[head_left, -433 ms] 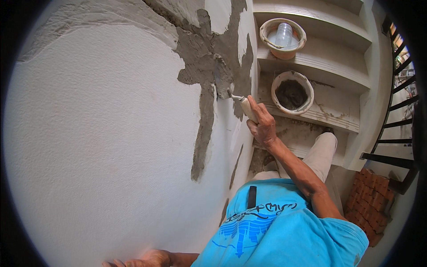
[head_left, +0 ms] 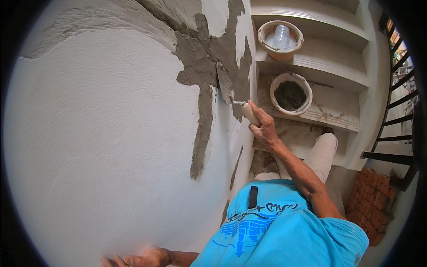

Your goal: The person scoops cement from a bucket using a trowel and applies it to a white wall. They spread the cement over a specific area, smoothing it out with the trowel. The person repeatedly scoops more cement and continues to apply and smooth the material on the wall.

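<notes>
- One white wall (head_left: 102,147) fills most of the view; a patch of wet grey mortar (head_left: 209,66) spreads across its upper part, with a narrow streak running down from it.
- Concrete stair steps (head_left: 329,58) rise to the right of the wall, beside a black railing (head_left: 396,111).
- A stack of red bricks (head_left: 373,200) sits at the foot of the steps, lower right.
- A bucket of grey mortar (head_left: 291,93) stands on one step; on the step above it, a second bucket (head_left: 280,40) holds a clear plastic cup.
- The right hand (head_left: 263,127) has its fingers closed around the pale handle of a trowel (head_left: 231,91), whose blade lies against the mortar patch near the wall's edge.
- The left hand (head_left: 142,258) lies against the wall at the bottom edge, fingers spread, gripping nothing.
</notes>
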{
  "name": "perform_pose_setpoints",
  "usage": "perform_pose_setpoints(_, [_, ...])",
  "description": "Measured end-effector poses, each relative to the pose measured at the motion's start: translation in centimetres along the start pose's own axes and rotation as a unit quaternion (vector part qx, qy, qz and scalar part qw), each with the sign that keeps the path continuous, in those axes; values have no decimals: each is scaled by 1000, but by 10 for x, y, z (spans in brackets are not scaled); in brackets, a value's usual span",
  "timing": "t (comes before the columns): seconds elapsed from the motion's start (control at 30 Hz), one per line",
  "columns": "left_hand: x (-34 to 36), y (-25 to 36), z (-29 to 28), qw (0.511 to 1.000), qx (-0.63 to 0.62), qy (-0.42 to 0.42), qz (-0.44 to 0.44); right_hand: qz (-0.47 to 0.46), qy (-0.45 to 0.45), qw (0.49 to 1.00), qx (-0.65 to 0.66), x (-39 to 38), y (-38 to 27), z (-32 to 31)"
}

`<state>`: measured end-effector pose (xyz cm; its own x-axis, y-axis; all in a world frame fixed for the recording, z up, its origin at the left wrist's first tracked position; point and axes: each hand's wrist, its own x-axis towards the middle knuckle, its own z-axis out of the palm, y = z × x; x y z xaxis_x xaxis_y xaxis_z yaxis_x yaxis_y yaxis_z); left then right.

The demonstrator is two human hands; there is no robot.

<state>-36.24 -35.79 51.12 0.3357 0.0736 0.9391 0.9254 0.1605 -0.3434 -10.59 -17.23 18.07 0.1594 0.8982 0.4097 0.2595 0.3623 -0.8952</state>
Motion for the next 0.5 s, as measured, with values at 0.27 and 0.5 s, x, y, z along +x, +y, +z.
perform_pose_setpoints(0.27, [-3,2,-1,1000,19,-10,1,-90,68,990,-86,8,-34,-19])
perform_pose_setpoints(0.5, [-3,-1,-2,1000,21,-16,10,-136,88,982,-101,31,-52,-2])
